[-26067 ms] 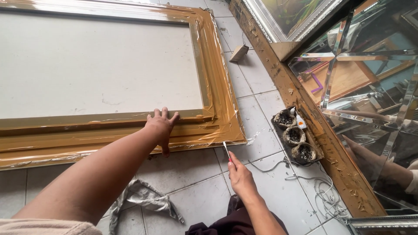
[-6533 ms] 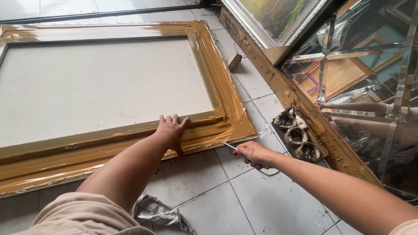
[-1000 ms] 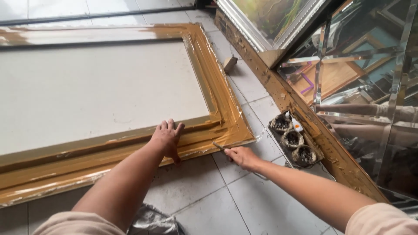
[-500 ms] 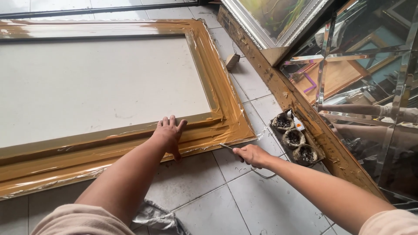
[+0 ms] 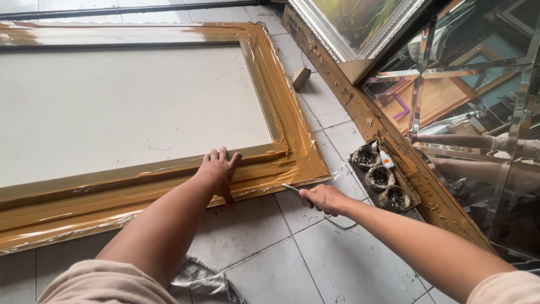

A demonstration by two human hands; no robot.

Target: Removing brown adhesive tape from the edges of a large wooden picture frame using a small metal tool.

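Note:
A large picture frame (image 5: 281,112) with a tan moulding wrapped in clear plastic film lies flat on the tiled floor, around a white backing board (image 5: 124,107). My left hand (image 5: 218,170) presses flat on the frame's near rail, fingers spread. My right hand (image 5: 322,198) grips a small thin-bladed cutter (image 5: 292,188), its tip at the frame's near right corner edge, where loose film sticks out.
A dark tray (image 5: 381,179) with three crusted round pots and a small white bottle sits right of the corner. A rough wooden beam (image 5: 388,135), a mirror and a silver-framed painting (image 5: 349,22) line the right side. A crumpled cloth (image 5: 205,278) lies near my knees. A small wooden block (image 5: 301,76) rests by the frame.
Over the last second my right hand with the cutter has shifted slightly along the frame's corner edge. My left hand has stayed pressed on the rail.

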